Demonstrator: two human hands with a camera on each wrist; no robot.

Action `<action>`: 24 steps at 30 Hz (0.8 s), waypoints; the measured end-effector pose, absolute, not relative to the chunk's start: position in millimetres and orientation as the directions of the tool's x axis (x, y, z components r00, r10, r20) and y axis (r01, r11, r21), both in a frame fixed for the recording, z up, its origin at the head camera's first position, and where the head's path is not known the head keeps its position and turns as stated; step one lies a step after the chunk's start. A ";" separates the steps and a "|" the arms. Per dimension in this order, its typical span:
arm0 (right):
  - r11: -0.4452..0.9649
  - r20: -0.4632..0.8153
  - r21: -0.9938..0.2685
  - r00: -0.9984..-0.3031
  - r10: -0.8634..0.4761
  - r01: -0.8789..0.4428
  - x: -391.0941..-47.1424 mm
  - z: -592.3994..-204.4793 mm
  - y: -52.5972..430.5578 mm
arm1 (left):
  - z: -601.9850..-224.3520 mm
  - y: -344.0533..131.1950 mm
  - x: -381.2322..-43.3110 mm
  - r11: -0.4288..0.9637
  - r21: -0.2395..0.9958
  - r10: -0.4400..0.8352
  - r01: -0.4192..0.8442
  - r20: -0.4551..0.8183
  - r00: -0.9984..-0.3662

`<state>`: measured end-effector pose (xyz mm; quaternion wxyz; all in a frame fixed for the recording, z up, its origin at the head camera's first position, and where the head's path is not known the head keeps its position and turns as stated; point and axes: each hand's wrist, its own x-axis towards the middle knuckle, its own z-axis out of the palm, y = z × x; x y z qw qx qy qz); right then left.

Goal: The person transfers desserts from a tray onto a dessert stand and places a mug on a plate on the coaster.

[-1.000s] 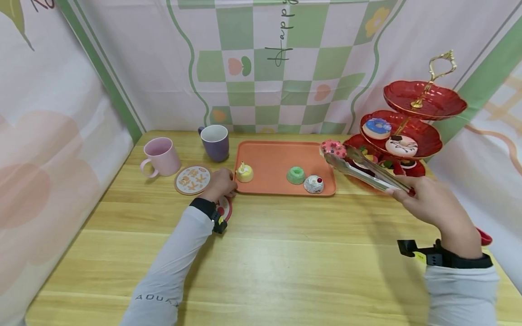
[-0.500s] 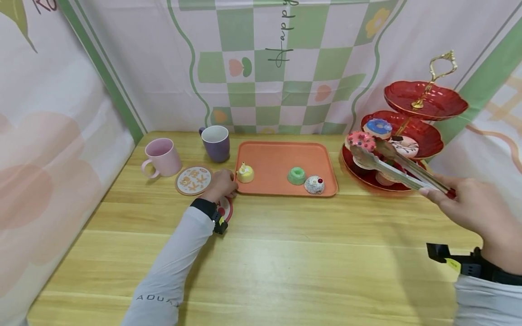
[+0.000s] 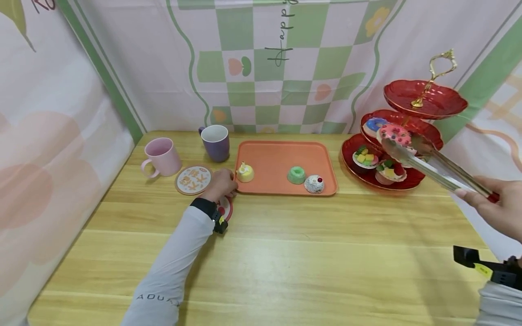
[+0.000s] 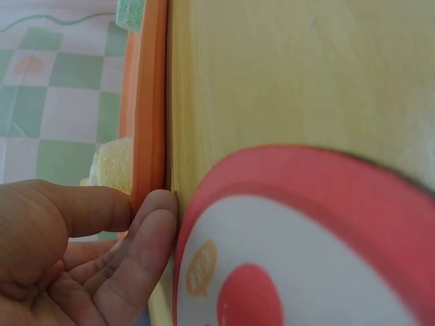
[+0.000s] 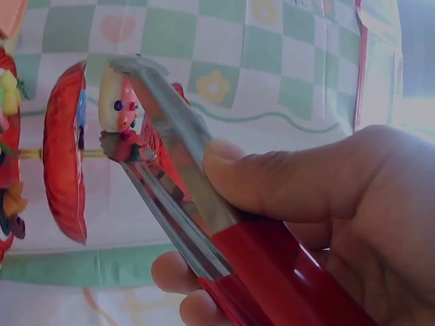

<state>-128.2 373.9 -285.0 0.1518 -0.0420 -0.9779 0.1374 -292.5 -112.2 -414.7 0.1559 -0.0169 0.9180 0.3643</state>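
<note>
In the head view my right hand (image 3: 503, 203) grips red-handled metal tongs (image 3: 452, 181). Their tips hold a pink-iced donut (image 3: 394, 134) with dark dots, at the middle tier of a red three-tier stand (image 3: 442, 103). Up close in the right wrist view, my thumb presses one arm of the tongs (image 5: 183, 136), fingers curled under the other. My left hand (image 3: 222, 184) pinches the left edge of an orange tray (image 3: 277, 156) between thumb and fingers. On that tray sit a yellow cake (image 3: 245, 174), a green ring-shaped sweet (image 3: 296, 175) and a white domed cake (image 3: 314, 184).
A pink mug (image 3: 163, 158) and a purple mug (image 3: 216, 145) stand at the back left. A round coaster (image 3: 193, 179) lies before them, a red-rimmed one (image 4: 251, 183) below my left hand. Cupcakes (image 3: 364, 159) fill the stand's bottom tier; a blue-iced donut (image 3: 373, 125) is above.
My right hand has moved right with the tongs, carrying the pink donut from the tray's right edge to the stand's middle tier. My left hand has stayed at the tray's edge.
</note>
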 end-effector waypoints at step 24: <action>0.953 0.453 -0.278 -0.859 0.239 0.118 -134.6 -297.3 412.0 | -417.0 -111.2 -294.0 0.736 0.659 0.067 -0.156 -0.299 -0.952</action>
